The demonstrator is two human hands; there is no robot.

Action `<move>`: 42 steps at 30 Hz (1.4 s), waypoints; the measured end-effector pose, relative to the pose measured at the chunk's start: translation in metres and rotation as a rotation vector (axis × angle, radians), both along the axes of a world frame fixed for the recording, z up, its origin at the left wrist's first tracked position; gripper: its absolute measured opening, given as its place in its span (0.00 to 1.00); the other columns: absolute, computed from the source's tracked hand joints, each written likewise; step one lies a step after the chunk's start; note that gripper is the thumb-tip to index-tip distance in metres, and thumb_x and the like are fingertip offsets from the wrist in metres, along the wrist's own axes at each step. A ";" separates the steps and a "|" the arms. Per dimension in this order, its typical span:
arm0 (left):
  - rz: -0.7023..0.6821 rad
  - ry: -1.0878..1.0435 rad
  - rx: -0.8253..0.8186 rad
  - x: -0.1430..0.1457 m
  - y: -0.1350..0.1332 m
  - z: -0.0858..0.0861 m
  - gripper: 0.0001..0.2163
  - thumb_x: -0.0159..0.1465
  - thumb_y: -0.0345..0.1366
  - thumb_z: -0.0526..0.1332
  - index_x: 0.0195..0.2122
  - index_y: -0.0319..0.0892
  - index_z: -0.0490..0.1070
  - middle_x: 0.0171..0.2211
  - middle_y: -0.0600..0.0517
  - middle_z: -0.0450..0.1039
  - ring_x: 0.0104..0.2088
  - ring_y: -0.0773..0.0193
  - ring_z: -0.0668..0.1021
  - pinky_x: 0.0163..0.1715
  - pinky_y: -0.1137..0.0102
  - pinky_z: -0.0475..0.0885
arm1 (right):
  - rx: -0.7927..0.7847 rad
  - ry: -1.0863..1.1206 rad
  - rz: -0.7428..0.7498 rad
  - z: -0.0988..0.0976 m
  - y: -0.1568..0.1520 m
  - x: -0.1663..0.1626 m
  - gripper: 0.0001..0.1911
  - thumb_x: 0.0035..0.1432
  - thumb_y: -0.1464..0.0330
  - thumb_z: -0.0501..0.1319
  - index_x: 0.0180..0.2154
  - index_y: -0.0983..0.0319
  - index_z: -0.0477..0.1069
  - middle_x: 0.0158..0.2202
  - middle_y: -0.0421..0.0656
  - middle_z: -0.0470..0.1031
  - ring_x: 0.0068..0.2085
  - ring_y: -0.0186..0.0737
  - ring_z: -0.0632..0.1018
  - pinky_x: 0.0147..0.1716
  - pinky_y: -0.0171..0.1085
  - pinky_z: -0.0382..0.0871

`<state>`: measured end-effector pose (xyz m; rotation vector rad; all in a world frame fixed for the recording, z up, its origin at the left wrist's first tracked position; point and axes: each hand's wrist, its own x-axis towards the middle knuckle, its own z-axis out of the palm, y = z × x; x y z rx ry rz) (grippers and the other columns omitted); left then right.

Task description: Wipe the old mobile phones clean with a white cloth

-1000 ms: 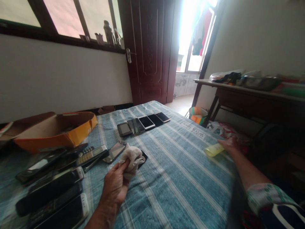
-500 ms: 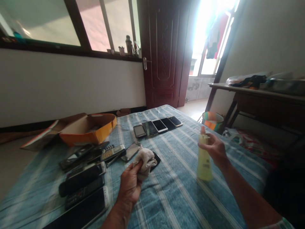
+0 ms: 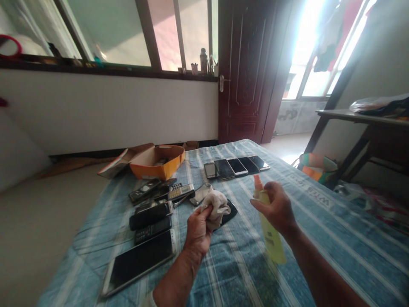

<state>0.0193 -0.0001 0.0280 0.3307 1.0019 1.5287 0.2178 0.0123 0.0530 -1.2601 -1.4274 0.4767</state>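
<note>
My left hand [image 3: 198,230] pinches a crumpled whitish cloth [image 3: 217,204]. Under and beside the cloth lies a dark phone [image 3: 229,214], partly covered. My right hand [image 3: 277,209] is closed around the neck of a yellow spray bottle [image 3: 272,245] with an orange nozzle [image 3: 257,183]. The bottle is tilted, its nozzle leaning to the left. Just behind the cloth rests a pale phone part or case [image 3: 200,192]. To the left of my left hand are a large white-edged phone or tablet [image 3: 140,262] and a pile of old keypad phones [image 3: 153,232].
Several phones [image 3: 237,166] form a row farther back on the striped bedcover [image 3: 306,238]. An open orange cardboard box [image 3: 156,168] stands at the far left edge of the cover. A desk [image 3: 367,118] and a colourful bin [image 3: 318,166] are at the right.
The view has swung left. The bottle has gone from nearly upright to tilted, with its nozzle closer to the cloth. The cloth stays in my left hand over the dark phone.
</note>
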 end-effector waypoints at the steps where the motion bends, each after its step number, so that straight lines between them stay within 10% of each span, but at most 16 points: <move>1: 0.002 -0.003 0.000 0.000 0.000 0.000 0.07 0.49 0.26 0.66 0.30 0.34 0.75 0.21 0.51 0.76 0.20 0.66 0.76 0.19 0.76 0.71 | -0.020 -0.005 0.048 0.001 -0.002 -0.003 0.25 0.42 0.63 0.66 0.42 0.60 0.61 0.30 0.40 0.74 0.28 0.40 0.76 0.30 0.38 0.71; 10: 0.045 -0.021 0.013 -0.003 0.002 0.000 0.09 0.47 0.28 0.67 0.31 0.35 0.74 0.23 0.51 0.76 0.20 0.67 0.76 0.19 0.76 0.70 | 0.232 -0.325 0.234 0.012 -0.017 -0.031 0.36 0.49 0.74 0.57 0.60 0.57 0.53 0.56 0.48 0.66 0.55 0.44 0.70 0.53 0.44 0.64; 42: 0.118 -0.034 0.005 -0.004 0.001 0.005 0.09 0.52 0.28 0.64 0.35 0.34 0.73 0.26 0.50 0.77 0.22 0.66 0.77 0.19 0.75 0.71 | 0.144 -0.816 0.035 -0.002 -0.008 -0.051 0.32 0.53 0.76 0.53 0.59 0.56 0.54 0.36 0.43 0.71 0.30 0.39 0.73 0.28 0.35 0.63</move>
